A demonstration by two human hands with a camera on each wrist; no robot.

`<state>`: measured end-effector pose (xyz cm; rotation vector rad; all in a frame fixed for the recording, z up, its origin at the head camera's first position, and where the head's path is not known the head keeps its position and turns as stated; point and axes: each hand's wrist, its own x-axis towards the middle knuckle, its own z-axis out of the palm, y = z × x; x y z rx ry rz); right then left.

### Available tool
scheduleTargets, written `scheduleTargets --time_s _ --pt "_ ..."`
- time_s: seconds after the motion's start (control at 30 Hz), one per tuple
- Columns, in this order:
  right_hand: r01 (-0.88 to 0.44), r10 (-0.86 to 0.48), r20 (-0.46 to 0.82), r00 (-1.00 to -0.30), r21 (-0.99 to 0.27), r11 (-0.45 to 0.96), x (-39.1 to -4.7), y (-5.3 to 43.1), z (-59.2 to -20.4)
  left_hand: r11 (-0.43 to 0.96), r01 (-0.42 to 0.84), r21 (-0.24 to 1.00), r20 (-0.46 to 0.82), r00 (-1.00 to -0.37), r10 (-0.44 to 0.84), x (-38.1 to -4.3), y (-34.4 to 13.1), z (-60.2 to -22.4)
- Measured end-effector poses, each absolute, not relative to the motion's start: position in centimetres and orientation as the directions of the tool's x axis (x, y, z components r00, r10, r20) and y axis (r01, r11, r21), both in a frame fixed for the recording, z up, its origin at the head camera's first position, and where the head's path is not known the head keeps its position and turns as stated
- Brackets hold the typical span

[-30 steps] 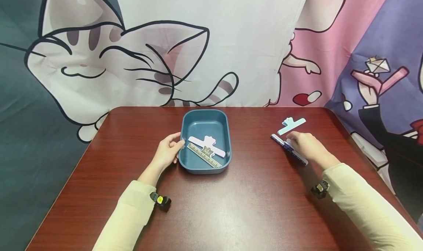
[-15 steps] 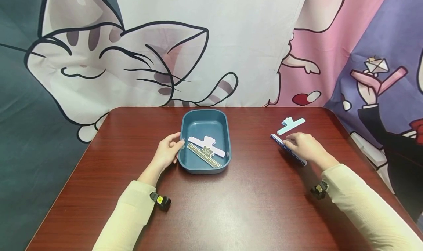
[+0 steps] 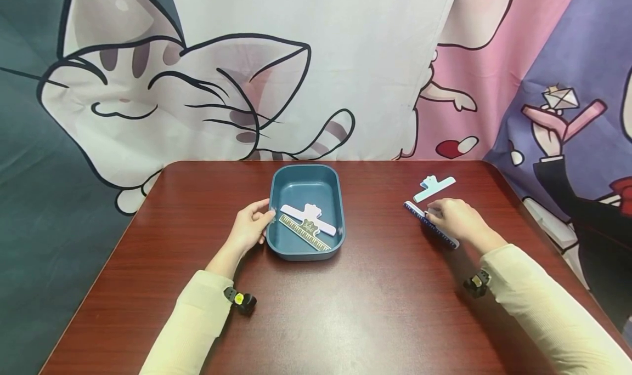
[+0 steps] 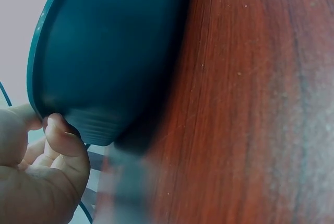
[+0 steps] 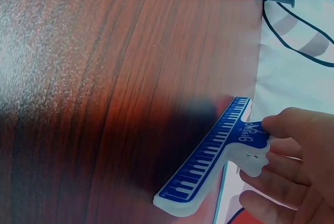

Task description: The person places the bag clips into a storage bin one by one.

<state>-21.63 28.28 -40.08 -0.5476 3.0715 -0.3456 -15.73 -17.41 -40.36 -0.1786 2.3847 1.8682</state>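
My left hand [image 3: 247, 224] pinches the left rim of a blue-green plastic tray [image 3: 307, 256], thumb over the edge and fingers outside, as the left wrist view also shows. Inside the tray lie a white clip [image 3: 312, 210] and a gold clip [image 3: 305, 232] with a piano-key pattern, partly overlapping. At the right of the table, my right hand [image 3: 456, 219] pinches the tab of a blue and white clip [image 5: 209, 156] printed with piano keys, thumb on one side and fingers on the other. Just beyond that hand lies a light blue clip [image 3: 433, 188].
The dark red wooden table [image 3: 316, 320] ends at a back edge against a printed cat curtain [image 3: 375, 79]. The tray stands near that back edge, left of the blue clip. Cameras are strapped to both wrists.
My right thumb has come onto the tab of the blue clip, which has turned slightly in the fingers. The left hand and tray keep their places.
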Motion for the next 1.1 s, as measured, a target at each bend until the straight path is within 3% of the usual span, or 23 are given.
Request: scheduleTargets --time_s 0.57,0.8,1.1 --pt "-0.366 -0.364 0.055 -0.93 -0.232 0.901 -21.6 27.9 -39.8 0.228 -0.154 0.961 -0.151 -0.988 -0.031 -15.8 -17.5 -40.8" --pt "-0.376 -0.37 0.069 -0.926 -0.242 0.895 -21.7 27.7 -39.9 0.216 -0.153 0.964 -0.149 -0.988 -0.037 -17.0 -18.2 -43.4" --pt "-0.38 -0.371 0.085 -0.925 -0.273 0.884 -21.7 27.4 -39.9 0.229 -0.132 0.964 -0.124 -0.991 -0.05 -16.9 -18.1 -43.4"
